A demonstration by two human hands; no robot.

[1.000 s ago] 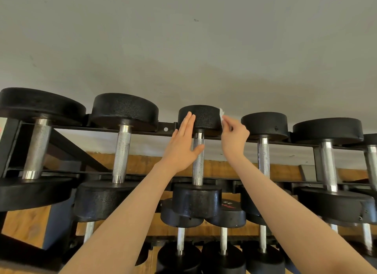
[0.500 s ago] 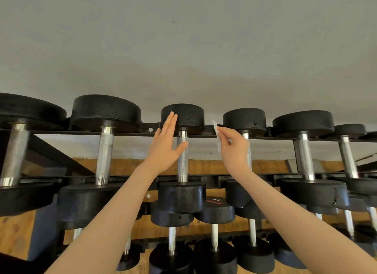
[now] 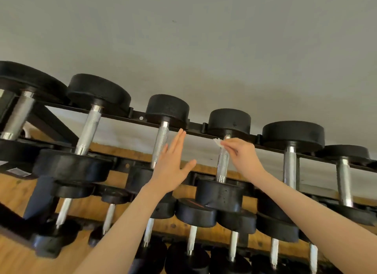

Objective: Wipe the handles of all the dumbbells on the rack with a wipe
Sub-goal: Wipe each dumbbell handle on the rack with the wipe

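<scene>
Left hand [image 3: 171, 167]: raised, palm flat, fingers straight and together, thumb spread to the side, holding nothing. Right hand [image 3: 242, 154]: raised, fingers curled, pinching wipe [image 3: 217, 141] at fingertips. Both forearms bare, extended up and forward.

Along the rack's top rail [image 3: 195, 129], open gaps lay between neighbouring chrome handles. The left hand [image 3: 171, 169], fingers straight, filled the gap right of the third handle [image 3: 160, 147]. The right hand [image 3: 242, 157] with its wipe [image 3: 217, 141] blocked the fourth handle [image 3: 222, 167]. Black dumbbell heads [image 3: 219, 196] closed off the room below the rail.
</scene>
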